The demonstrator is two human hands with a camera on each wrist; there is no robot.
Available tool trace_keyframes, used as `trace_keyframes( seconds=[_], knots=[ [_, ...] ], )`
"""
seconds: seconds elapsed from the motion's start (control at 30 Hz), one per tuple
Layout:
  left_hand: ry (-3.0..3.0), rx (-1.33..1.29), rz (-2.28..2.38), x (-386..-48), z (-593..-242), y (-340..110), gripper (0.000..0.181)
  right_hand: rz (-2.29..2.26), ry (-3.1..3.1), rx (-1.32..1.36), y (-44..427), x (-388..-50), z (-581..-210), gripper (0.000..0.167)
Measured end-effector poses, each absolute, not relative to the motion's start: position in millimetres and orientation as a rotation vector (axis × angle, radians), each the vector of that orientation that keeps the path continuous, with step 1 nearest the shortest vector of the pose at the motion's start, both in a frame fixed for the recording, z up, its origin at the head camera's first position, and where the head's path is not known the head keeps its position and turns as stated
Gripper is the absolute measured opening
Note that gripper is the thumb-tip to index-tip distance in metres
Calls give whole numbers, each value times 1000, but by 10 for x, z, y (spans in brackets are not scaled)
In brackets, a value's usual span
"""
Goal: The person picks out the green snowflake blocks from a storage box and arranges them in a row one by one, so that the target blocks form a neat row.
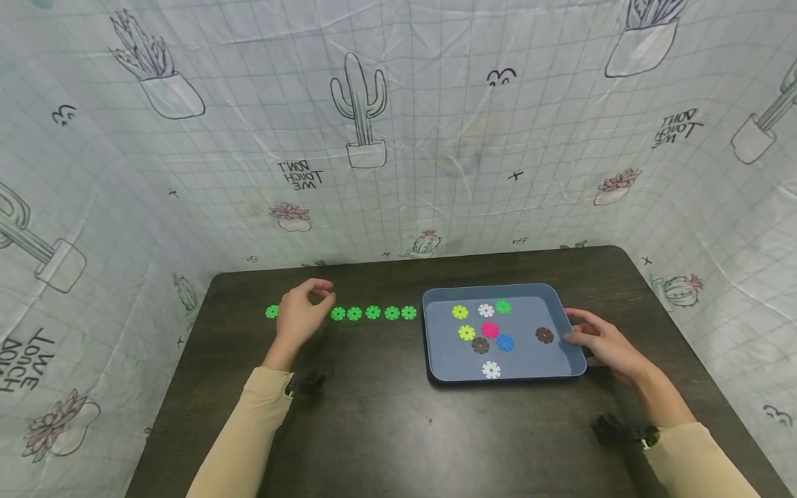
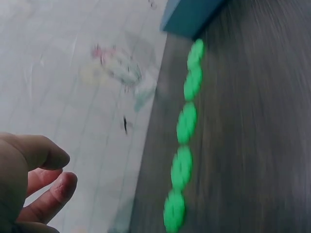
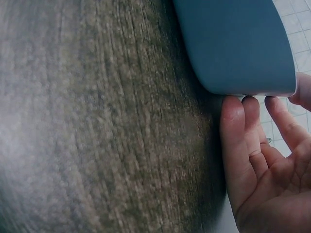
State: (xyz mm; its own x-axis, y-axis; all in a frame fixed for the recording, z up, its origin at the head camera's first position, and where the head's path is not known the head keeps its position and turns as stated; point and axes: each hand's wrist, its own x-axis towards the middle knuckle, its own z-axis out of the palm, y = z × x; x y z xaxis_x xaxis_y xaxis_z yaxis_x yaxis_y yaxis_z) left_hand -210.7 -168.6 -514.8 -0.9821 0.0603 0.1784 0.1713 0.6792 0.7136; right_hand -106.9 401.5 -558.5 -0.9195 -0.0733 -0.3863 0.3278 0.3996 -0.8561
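A row of green notched plastic discs (image 1: 373,312) lies on the dark table, left of a blue-grey tray (image 1: 454,361). My left hand (image 1: 300,315) hovers over the row's left part, hiding some of it. Its fingers and thumb are loosely bent and apart; the left wrist view shows nothing between the fingers (image 2: 54,194). My right hand (image 1: 611,348) grips the tray's right edge, thumb at the rim and fingertips (image 3: 233,110) against the outer wall. Inside the tray lie yellow discs (image 1: 459,312), white, brown and single green (image 1: 502,306), pink (image 1: 490,330) and blue ones (image 1: 505,342).
A pale curtain (image 1: 436,138) with cactus drawings surrounds the dark wooden table (image 1: 386,415) at the back and both sides. Dark straps with a device sit on both wrists, the left device (image 1: 309,384) close over the tabletop.
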Motion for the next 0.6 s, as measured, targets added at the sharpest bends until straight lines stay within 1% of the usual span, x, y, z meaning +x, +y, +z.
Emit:
trace_keyframes(
  seconds=[0.23, 0.43, 0.6],
  knots=[
    [-2731, -342, -1230, -2122, -5056, -1109, 19, -1536, 2312, 218, 4051, -1092, -5580, 70],
    [-2770, -449, -1219, -2135, -5068, -541, 19, -1530, 2313, 219, 4043, -1070, -5579, 71],
    [-2807, -529, -1232, -2113, -5085, -211, 20, -1540, 2317, 208, 4021, -1059, -5592, 71]
  ],
)
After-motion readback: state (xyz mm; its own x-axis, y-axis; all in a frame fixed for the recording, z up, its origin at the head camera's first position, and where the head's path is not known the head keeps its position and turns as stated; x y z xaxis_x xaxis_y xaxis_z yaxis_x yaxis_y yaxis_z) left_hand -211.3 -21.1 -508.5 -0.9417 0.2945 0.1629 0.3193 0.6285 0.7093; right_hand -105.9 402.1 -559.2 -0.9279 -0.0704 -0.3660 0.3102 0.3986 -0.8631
